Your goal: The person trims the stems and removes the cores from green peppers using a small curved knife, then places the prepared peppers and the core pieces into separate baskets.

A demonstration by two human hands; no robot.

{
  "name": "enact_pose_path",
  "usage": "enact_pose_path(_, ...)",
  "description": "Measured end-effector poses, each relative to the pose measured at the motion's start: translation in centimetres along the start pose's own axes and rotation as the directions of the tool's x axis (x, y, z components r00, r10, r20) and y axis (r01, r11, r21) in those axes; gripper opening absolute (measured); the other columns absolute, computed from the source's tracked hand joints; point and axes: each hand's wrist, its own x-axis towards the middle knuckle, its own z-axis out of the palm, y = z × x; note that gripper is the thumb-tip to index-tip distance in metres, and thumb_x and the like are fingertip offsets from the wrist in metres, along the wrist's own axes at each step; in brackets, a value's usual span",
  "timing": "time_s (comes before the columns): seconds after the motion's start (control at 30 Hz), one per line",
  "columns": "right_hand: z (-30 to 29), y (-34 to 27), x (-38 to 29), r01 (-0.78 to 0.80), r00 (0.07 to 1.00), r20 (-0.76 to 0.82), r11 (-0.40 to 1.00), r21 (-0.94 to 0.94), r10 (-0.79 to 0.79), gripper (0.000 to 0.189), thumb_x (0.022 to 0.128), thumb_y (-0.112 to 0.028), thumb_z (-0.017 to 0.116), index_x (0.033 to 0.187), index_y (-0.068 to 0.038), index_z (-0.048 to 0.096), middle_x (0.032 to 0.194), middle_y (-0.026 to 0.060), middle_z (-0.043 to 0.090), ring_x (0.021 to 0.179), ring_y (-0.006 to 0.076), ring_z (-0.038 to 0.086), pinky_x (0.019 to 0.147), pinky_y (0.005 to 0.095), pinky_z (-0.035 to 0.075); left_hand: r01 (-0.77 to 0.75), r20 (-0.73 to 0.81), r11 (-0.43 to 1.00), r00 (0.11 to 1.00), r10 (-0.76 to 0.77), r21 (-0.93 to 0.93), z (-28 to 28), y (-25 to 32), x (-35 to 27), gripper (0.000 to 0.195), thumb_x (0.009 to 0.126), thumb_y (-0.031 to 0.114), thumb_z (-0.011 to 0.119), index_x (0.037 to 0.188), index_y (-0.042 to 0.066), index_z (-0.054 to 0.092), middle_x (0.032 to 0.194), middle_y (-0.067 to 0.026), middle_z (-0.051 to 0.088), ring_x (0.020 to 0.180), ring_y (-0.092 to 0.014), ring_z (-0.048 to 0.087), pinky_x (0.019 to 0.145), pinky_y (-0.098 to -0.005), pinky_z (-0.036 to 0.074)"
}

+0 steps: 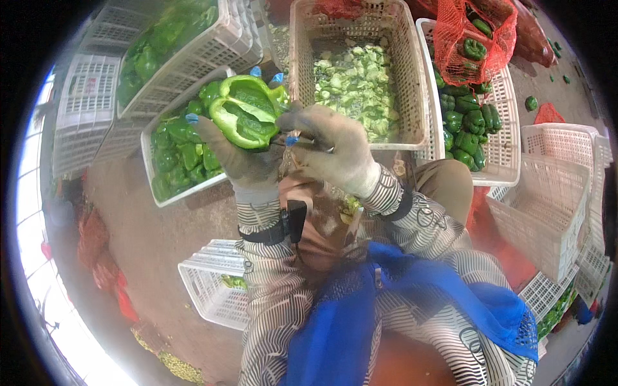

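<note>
A green bell pepper [248, 112], cut open with its pale ribs and hollow inside facing up, rests in my left hand [253, 166]. That hand wears a soiled light glove with blue fingertips, its fingers wrapped behind the pepper. My right hand [338, 144], gloved too, is bent at the pepper's right edge, fingertips at or very near it. A small shiny metal piece shows at its curled fingers; whether it grips a tool is hidden. Below the pepper stands a white plastic crate [188, 193] of green peppers. Ahead, another crate [420, 96] holds pale green pepper trimmings [357, 91].
Whole peppers [466, 120] fill part of a white crate [507, 135] at right, under a red mesh bag [475, 43]. Stacked crates [193, 72] with peppers rise at upper left. More crates [540, 212] stand at right. A small basket [207, 284] sits on the floor.
</note>
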Motion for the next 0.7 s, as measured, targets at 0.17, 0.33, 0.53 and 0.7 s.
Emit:
enact_pose_path(0.17, -1.5, -4.0, -2.5, 0.011, 0.992, -0.123, 0.994, -0.110, -0.025, 0.027, 0.080, -0.009, 0.071, 0.107, -0.005, 0.070, 0.099, 0.0140, 0.068, 0.085, 0.0284, 0.069, 0.074, 0.0375, 0.055, -0.072, 0.035, 0.997, 0.997, 0.072, -0.009, 1.9, -0.8, -5.7, 0.071, 0.096, 0.060, 0.055, 0.142, 0.007, 0.045, 0.131, -0.0118, 0.057, 0.119, -0.026, 0.058, 0.102, -0.0426, 0.051)
enact_pose_path(0.33, -1.3, -5.4, -3.0, 0.048, 0.998, -0.004, 0.908, -0.417, -0.055, 0.027, 0.078, -0.009, 0.068, 0.105, -0.004, 0.069, 0.088, 0.0158, 0.067, 0.080, 0.0349, 0.068, 0.072, 0.0400, 0.055, -0.059, 0.054, 0.994, 0.997, 0.055, 0.089, 3.2, -2.2, -9.2, 0.063, 0.099, 0.055, 0.053, 0.140, 0.008, 0.048, 0.125, -0.0084, 0.060, 0.114, -0.022, 0.060, 0.098, -0.0385, 0.051)
enact_pose_path(0.53, -0.4, -6.0, -3.9, -0.200, 0.979, 0.064, 0.967, 0.159, 0.192, 0.025, 0.082, -0.018, 0.068, 0.100, 0.000, 0.071, 0.079, 0.0193, 0.068, 0.071, 0.0281, 0.069, 0.070, 0.0378, 0.054, -0.037, 0.053, 0.998, 0.998, 0.035, 0.053, 1.5, -0.6, -10.3, 0.067, 0.096, 0.060, 0.055, 0.132, 0.003, 0.050, 0.122, -0.0110, 0.061, 0.099, -0.021, 0.063, 0.089, -0.0371, 0.054)
enact_pose_path(0.7, 0.2, -6.3, -3.5, -0.424, 0.880, 0.335, 0.875, 0.234, 0.336, 0.030, 0.082, -0.024, 0.068, 0.098, 0.001, 0.069, 0.069, 0.0157, 0.065, 0.066, 0.0244, 0.066, 0.062, 0.0370, 0.051, -0.364, 0.092, 0.737, 0.919, 0.383, 0.569, 0.4, -0.3, -11.0, 0.061, 0.100, 0.045, 0.056, 0.145, 0.005, 0.044, 0.136, -0.0116, 0.055, 0.120, -0.023, 0.056, 0.101, -0.0360, 0.047)
